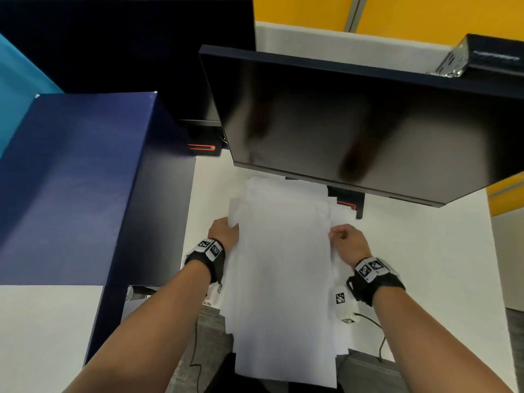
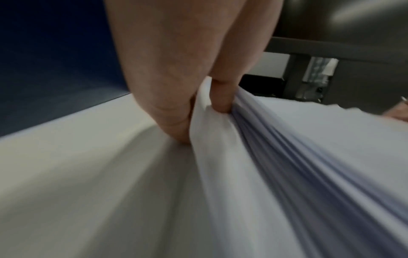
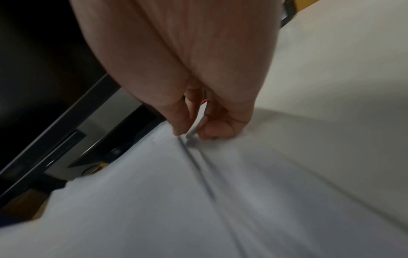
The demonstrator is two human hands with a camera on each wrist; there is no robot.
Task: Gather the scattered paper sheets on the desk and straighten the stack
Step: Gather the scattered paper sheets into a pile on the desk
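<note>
Both hands grip the paper stack (image 1: 283,265) by its long edges: the left hand (image 1: 224,232) pinches the left edge between thumb and fingers, the right hand (image 1: 347,241) curls onto the right edge. Sheets lie unevenly fanned on the white desk (image 1: 425,251), below the dark monitor (image 1: 354,123).

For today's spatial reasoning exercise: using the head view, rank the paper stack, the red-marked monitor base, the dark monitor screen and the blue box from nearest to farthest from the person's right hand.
1. Paper stack: pinched by the right hand at its right edge.
2. Red-marked monitor base: just beyond the hand.
3. Dark monitor screen: above and behind.
4. Blue box: far left, past the left hand.
</note>
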